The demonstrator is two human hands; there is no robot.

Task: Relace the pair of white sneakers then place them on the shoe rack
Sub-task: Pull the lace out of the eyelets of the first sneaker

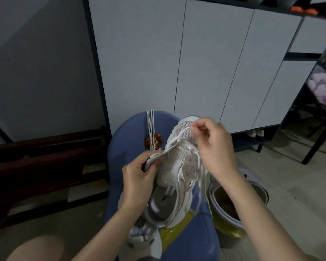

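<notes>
Pinching the end of a white round shoelace (179, 137) between thumb and fingertips, the right hand (214, 143) sits at about 1 o'clock from the middle of the view, above the toe of a white mesh-and-leather sneaker (174, 166). The lace runs taut from that pinch down and toward 8 o'clock, to the edge of the shoe's upper, where the left hand (137, 175) is closed around the sneaker's tongue and side, thumb pressed against it. The sneaker is tilted, toe pointing to 12 o'clock and heel to 6 o'clock, its grey insole with dark printed lettering open to view. It rests on a blue rounded plastic chair (124, 147) with a small cartoon sticker on its backrest. A second white sneaker (139, 236) lies lower on the seat at 6 o'clock, partly under the first and behind the left forearm. A bundle of loose white lace strands (150, 129) hangs straight over the chair's backrest at 11 o'clock from the held shoe. At 4 o'clock, just beside the chair, stands a pale lilac bin with a yellow liner (237, 202) on the tiled floor. Behind the chair, at 12 o'clock, rises a cabinet with pale grey doors in a dark frame (205, 63). A dark wooden bench (45, 162) lies at 9 o'clock.
</notes>
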